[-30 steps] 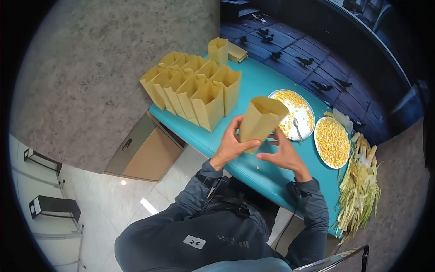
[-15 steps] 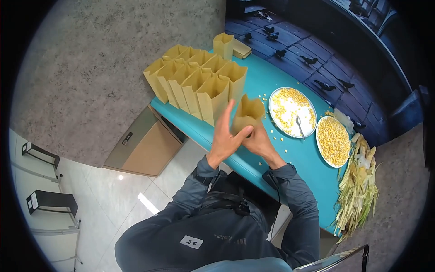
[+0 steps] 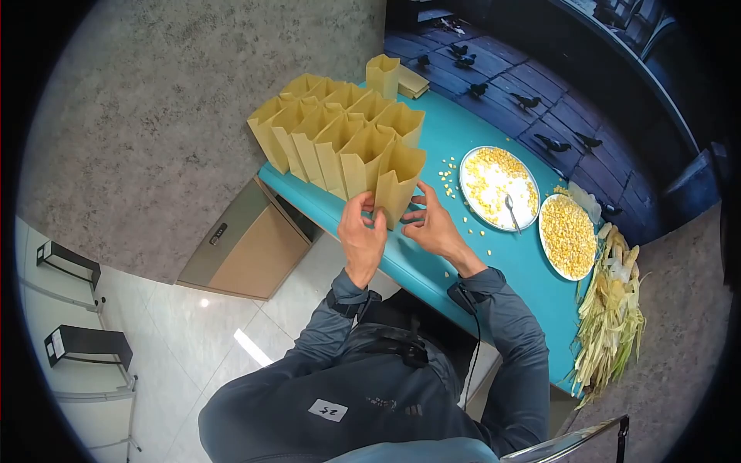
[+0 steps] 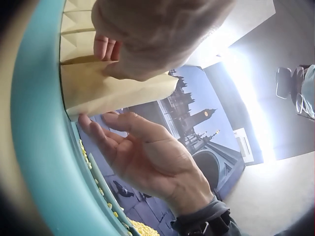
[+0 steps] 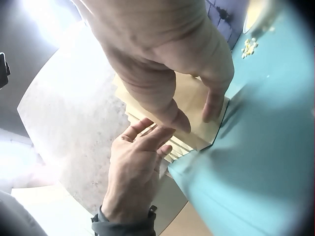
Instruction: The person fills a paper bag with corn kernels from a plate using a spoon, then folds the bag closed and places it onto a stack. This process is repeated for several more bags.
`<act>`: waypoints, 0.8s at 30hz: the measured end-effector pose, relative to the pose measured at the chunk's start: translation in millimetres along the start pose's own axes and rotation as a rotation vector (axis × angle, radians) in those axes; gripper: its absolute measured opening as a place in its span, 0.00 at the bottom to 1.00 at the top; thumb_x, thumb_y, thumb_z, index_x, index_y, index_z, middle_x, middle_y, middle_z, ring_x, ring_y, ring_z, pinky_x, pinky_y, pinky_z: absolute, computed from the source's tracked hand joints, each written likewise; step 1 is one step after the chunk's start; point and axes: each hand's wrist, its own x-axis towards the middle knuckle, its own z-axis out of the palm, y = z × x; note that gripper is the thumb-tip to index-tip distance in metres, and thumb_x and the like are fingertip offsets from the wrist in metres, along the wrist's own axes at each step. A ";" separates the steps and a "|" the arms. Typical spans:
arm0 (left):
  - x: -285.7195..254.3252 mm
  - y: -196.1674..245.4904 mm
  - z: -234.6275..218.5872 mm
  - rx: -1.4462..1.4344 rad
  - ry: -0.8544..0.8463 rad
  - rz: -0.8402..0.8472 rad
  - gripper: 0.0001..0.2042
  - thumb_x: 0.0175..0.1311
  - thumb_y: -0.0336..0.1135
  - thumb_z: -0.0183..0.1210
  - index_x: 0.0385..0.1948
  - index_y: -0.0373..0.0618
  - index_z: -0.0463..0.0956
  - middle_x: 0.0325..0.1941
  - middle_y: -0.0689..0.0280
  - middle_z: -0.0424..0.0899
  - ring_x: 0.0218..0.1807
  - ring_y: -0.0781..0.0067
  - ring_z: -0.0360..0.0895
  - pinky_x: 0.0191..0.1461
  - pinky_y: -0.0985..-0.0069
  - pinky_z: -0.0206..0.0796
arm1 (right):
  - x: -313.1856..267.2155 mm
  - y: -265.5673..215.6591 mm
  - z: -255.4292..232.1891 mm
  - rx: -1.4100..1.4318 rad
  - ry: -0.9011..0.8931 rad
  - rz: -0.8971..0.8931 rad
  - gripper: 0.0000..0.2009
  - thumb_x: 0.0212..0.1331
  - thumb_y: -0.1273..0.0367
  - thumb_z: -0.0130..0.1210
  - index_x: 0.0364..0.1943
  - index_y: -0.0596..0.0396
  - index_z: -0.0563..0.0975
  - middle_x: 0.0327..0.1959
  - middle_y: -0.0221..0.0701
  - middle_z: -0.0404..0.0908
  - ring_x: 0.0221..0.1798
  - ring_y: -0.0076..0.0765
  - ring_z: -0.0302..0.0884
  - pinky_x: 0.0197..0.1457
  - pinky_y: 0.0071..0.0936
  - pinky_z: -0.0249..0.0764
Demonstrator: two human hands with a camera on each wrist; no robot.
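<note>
An upright, open-topped kraft paper bag (image 3: 399, 184) stands at the near right end of a block of similar paper bags (image 3: 307, 143) on the teal table (image 3: 455, 255). My left hand (image 3: 363, 241) is at its near side, fingers loosely bent, thumb tip at the bag's face and fingertips by the neighbouring bag. On the right side, my right hand (image 3: 438, 230) has spread, relaxed fingers close against the bag. In the left wrist view, the right hand (image 4: 147, 155) lies palm visible beside the bag (image 4: 113, 91). The right wrist view shows both hands around its lower part.
A round plate (image 3: 468, 202) with corn kernels and a spoon (image 3: 512, 212) sits to the right, beside a plate heaped with kernels (image 3: 569, 235). Loose kernels lie nearby. Corn husks (image 3: 610, 324) hang over the right end. Flat folded bags (image 3: 413, 81) and a single bag (image 3: 383, 76) are at the back.
The bag held in both hands over the table has moved left and down, and now stands against the other bags. The hands have moved apart to either side of it.
</note>
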 end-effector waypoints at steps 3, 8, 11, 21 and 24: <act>7.1 -9.6 -2.1 -0.030 0.088 0.001 0.15 0.61 0.22 0.69 0.50 0.39 0.80 0.42 0.58 0.85 0.40 0.59 0.84 0.41 0.66 0.77 | 7.0 2.4 -8.3 -0.040 -0.015 -0.047 0.48 0.57 0.75 0.68 0.83 0.57 0.55 0.70 0.48 0.75 0.59 0.39 0.86 0.50 0.31 0.85; 1.8 2.3 -12.1 0.090 0.202 0.047 0.13 0.59 0.22 0.71 0.44 0.40 0.80 0.34 0.59 0.81 0.35 0.60 0.80 0.38 0.66 0.71 | 53.6 -29.5 -72.0 -0.335 0.255 -0.336 0.24 0.61 0.73 0.67 0.64 0.55 0.79 0.55 0.38 0.87 0.45 0.34 0.89 0.45 0.33 0.84; -10.1 20.7 -9.6 0.072 0.140 0.177 0.14 0.57 0.24 0.74 0.43 0.41 0.80 0.33 0.63 0.81 0.33 0.66 0.78 0.37 0.69 0.67 | 123.0 -111.7 -111.5 -0.489 0.334 -0.412 0.18 0.63 0.65 0.69 0.55 0.56 0.83 0.48 0.42 0.90 0.43 0.39 0.91 0.45 0.36 0.83; -28.1 41.5 -7.4 0.006 -0.074 0.182 0.17 0.55 0.23 0.77 0.44 0.41 0.79 0.35 0.60 0.81 0.33 0.68 0.77 0.37 0.72 0.68 | 288.4 -163.0 -84.5 -0.864 -0.178 -0.053 0.16 0.68 0.62 0.62 0.48 0.61 0.83 0.33 0.40 0.91 0.34 0.40 0.91 0.42 0.39 0.87; -26.7 45.6 -7.6 -0.074 -0.131 0.204 0.19 0.55 0.22 0.76 0.46 0.40 0.79 0.36 0.60 0.81 0.33 0.68 0.77 0.37 0.73 0.68 | 270.5 -144.4 -103.8 -0.792 -0.047 -0.102 0.10 0.66 0.70 0.53 0.37 0.64 0.82 0.30 0.41 0.90 0.27 0.42 0.91 0.38 0.41 0.87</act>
